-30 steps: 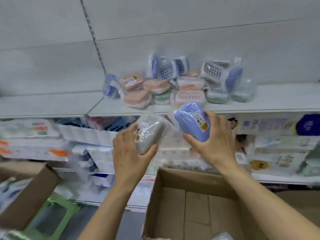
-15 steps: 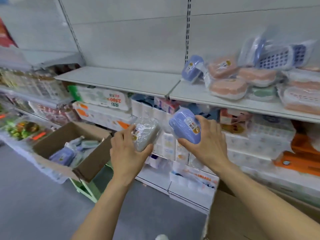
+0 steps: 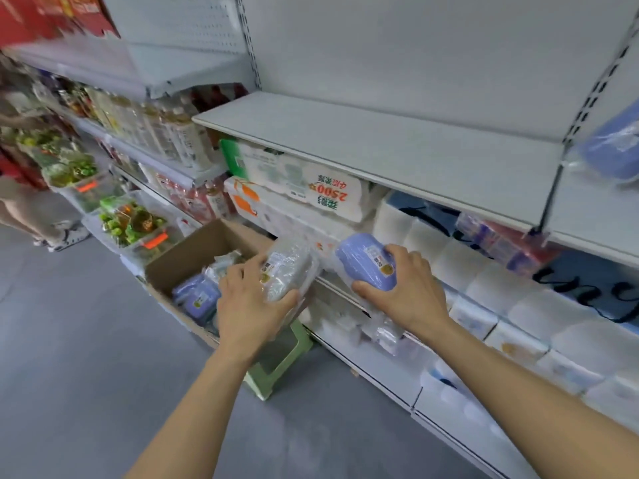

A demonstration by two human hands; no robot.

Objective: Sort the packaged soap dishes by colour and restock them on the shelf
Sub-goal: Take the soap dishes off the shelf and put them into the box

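Two packaged soap dishes at frame centre: left hand (image 3: 247,307) grips the grey soap dish (image 3: 288,273); right hand (image 3: 406,290) clasps the lilac soap dish (image 3: 366,261).

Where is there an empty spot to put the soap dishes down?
The white shelf above the tissue packs is bare from its left end to the upright near the blue soap dish. The cardboard box and the lower shelves look crowded.

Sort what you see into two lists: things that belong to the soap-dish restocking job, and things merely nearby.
Job: grey soap dish in left hand; purple soap dish in right hand; cardboard box of packaged dishes; bare shelf.

Nearby: green stool; drink bottles; tissue packs.
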